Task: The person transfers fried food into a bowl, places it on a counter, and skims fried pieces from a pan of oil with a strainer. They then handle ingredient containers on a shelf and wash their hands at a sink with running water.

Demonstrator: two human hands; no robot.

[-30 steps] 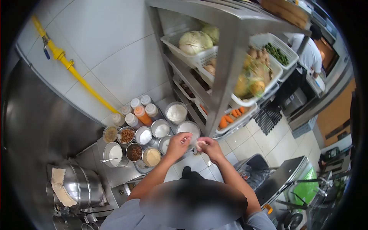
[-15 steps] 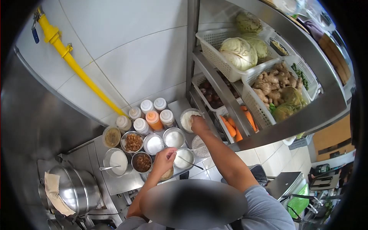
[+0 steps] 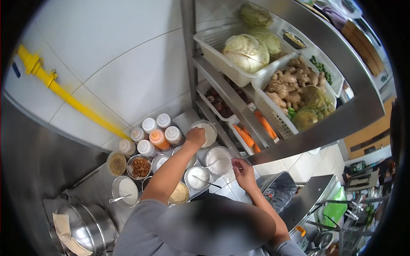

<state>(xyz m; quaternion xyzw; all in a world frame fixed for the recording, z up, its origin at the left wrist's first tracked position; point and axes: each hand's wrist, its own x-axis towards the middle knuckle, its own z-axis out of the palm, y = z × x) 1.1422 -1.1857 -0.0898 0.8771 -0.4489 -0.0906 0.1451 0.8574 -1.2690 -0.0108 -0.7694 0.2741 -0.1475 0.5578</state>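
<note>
My left hand [image 3: 196, 136] is closed at the left side of a round clear tub [image 3: 210, 134] of pale powder; its fingertips point down, and what they hold, if anything, is hidden. To the lower right, my right hand [image 3: 244, 171] is raised with loosely curled fingers, a gap before the thumb and nothing visible in it. Nearest to it is a clear container of whitish powder [image 3: 218, 160]. A bowl of white powder [image 3: 196, 177] with a spoon [image 3: 207, 182] lies between my arms. Below it sits a bowl of tan powder [image 3: 179, 193]. My left forearm partly covers other bowls.
Several squeeze bottles [image 3: 158, 137] stand by the wall. At the left are a bowl of brown chunks [image 3: 140, 167], a white-filled tub [image 3: 124, 191] and a steel pot [image 3: 87, 226]. A metal rack [image 3: 316, 132] with vegetable baskets rises at the right, above a lined bin [image 3: 279, 192].
My right hand has left the tub of pale powder and drawn back to the lower right. My left hand has moved up and right to that tub. The view has shifted right.
</note>
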